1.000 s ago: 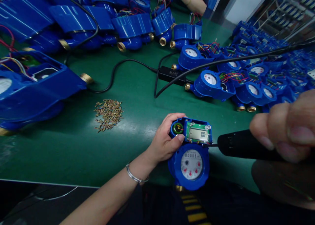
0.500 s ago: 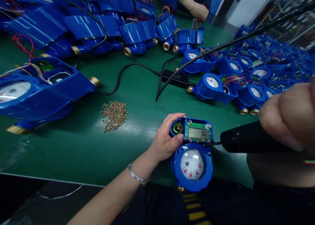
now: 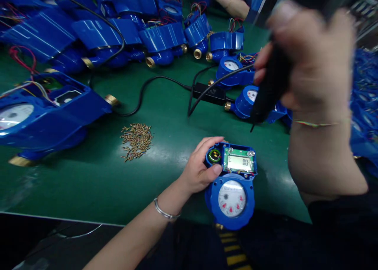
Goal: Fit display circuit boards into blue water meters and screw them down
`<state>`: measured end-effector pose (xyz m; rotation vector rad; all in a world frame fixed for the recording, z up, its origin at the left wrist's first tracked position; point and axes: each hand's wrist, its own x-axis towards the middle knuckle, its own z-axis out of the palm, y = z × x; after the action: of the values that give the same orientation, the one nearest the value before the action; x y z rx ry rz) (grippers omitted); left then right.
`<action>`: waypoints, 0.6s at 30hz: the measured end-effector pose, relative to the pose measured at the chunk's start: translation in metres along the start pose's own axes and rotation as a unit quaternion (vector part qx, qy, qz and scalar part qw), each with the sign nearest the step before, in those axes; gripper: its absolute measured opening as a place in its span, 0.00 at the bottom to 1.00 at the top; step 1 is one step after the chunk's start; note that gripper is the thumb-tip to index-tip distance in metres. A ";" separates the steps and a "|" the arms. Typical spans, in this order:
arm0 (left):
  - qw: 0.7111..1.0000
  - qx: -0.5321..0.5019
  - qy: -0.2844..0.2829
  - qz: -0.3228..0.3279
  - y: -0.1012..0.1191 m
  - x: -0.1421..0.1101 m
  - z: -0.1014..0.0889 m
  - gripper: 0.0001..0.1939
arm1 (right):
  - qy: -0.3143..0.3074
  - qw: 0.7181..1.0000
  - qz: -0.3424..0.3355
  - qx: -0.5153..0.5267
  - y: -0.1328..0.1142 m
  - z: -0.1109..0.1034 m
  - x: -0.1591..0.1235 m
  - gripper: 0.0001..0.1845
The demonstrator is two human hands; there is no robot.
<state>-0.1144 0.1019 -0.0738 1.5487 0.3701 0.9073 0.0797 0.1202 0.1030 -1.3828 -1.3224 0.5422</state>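
the left hand [image 3: 201, 169] grips the blue meter [image 3: 232, 188], five o'clock in view, at its ten o'clock edge, while the right hand [image 3: 313, 57] clutches a black screwdriver [image 3: 271, 86] clear of it towards one o'clock, so a hasty, badly aimed downstroke could scratch the screen [image 3: 239, 162].

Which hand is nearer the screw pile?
Left. The left hand, on the blue meter, is right of the screw pile; the right hand, holding a black tool, is farther right.
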 end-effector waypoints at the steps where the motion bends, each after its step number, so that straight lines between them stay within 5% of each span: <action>1: 1.000 -0.001 -0.001 0.000 -0.001 -0.001 0.001 0.32 | -0.008 0.999 -0.024 -0.023 0.012 0.013 0.007 0.14; 5: 0.996 -0.072 0.031 -0.039 -0.007 -0.004 0.005 0.34 | -0.118 0.980 0.048 -0.150 0.065 0.059 0.022 0.27; 8: 0.981 -0.136 0.094 -0.100 -0.009 -0.004 0.007 0.33 | -0.179 0.929 0.067 -0.318 0.092 0.079 0.021 0.35; 11: 0.977 -0.120 0.109 -0.141 -0.008 -0.004 0.008 0.30 | -0.210 0.891 0.081 -0.394 0.108 0.087 0.015 0.38; 18: 0.981 -0.095 0.061 -0.157 -0.004 -0.008 0.007 0.28 | -0.221 0.880 0.049 -0.417 0.141 0.093 0.001 0.34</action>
<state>-0.1134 0.0927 -0.0793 1.2217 0.5813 0.7661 0.0553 0.1870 -0.0503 -2.1186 -2.0010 0.3654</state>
